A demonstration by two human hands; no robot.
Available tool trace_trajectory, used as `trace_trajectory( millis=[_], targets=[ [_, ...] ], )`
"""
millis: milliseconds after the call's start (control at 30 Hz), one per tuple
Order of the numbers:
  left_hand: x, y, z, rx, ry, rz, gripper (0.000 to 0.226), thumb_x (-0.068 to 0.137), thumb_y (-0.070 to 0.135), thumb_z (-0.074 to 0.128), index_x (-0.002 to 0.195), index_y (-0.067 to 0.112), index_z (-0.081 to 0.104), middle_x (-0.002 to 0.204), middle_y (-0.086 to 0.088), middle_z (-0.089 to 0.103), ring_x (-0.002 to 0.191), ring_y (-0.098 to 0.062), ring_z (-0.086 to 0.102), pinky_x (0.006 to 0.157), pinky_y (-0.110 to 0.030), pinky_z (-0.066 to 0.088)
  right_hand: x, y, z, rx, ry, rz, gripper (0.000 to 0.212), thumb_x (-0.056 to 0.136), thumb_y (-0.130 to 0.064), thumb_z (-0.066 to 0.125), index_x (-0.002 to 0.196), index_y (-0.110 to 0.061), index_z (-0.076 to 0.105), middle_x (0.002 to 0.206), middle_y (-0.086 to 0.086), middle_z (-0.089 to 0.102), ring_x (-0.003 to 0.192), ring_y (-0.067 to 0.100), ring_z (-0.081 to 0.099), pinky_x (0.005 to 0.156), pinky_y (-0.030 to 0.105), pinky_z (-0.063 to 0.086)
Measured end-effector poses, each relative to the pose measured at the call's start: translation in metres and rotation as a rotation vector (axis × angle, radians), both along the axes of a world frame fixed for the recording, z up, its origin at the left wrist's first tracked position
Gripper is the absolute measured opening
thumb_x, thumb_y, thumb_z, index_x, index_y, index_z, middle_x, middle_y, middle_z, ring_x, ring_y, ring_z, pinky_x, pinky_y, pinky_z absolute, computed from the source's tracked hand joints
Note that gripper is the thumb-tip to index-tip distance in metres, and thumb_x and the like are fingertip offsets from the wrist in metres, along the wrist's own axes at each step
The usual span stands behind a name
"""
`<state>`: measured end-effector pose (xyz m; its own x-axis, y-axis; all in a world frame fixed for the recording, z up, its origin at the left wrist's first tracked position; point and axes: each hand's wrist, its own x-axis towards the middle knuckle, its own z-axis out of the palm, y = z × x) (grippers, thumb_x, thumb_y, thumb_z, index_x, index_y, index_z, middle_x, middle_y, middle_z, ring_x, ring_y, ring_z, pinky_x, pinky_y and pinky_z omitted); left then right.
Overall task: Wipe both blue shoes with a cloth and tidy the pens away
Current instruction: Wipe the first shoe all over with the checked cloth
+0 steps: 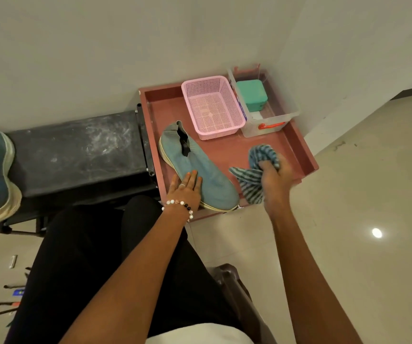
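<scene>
Corner by wall, red-brown tray tabletop (306, 155): our left hand (186, 188) lay flat, steadying blue knit slip-on shoe (201, 170); right hand (273, 173) gripped bunched striped cloth (257, 170), ready for wiping.

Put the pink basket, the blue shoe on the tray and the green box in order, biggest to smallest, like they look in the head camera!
1. Blue shoe on the tray, though it lies nearest the camera, which helps.
2. Pink basket.
3. Green box, clearly smallest.

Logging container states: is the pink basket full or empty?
Empty: the pink basket shows its bare mesh floor, nothing inside, standing upright on the red tray.
</scene>
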<state>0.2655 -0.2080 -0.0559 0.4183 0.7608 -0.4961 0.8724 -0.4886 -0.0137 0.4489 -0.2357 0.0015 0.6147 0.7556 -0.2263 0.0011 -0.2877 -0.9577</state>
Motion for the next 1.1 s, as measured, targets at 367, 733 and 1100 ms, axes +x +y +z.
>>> trace_trajectory(
  millis=[367, 733, 1100],
  targets=[
    [-0.007, -0.002, -0.006, -0.064, 0.139, 0.017, 0.059, 0.103, 0.019, 0.019, 0.152, 0.015, -0.014, 0.158, 0.0, -0.024, 0.147, -0.017, -0.014, 0.114, -0.052, -0.012, -0.037, 0.023, -0.081, -0.369, -1.224, 0.919, 0.067, 0.084, -0.022, 0.038, 0.148, -0.007, 0.025, 0.156, 0.009, 0.022, 0.141, 0.034, 0.021, 0.108, 0.053, 0.03],
    [-0.006, -0.003, -0.003, -0.135, 0.112, 0.047, 0.062, 0.104, 0.028, 0.022, 0.151, 0.014, -0.015, 0.158, 0.0, -0.025, 0.147, -0.018, -0.015, 0.116, -0.049, -0.01, -0.05, 0.022, -0.05, 0.103, -1.198, 0.669, 0.061, 0.068, -0.005, 0.064, 0.127, 0.006, 0.053, 0.126, 0.026, 0.056, 0.111, 0.042, 0.055, 0.087, 0.049, 0.048],
    [-0.007, -0.004, -0.005, -0.125, 0.1, 0.054, 0.067, 0.101, 0.02, 0.027, 0.151, 0.015, -0.017, 0.156, 0.0, -0.028, 0.146, -0.017, -0.017, 0.117, -0.052, -0.006, -0.048, 0.009, -0.07, -0.385, -1.626, 1.139, 0.054, 0.099, -0.024, 0.03, 0.149, -0.007, 0.021, 0.158, 0.008, 0.013, 0.146, 0.026, 0.001, 0.109, 0.059, 0.02]
  ],
)
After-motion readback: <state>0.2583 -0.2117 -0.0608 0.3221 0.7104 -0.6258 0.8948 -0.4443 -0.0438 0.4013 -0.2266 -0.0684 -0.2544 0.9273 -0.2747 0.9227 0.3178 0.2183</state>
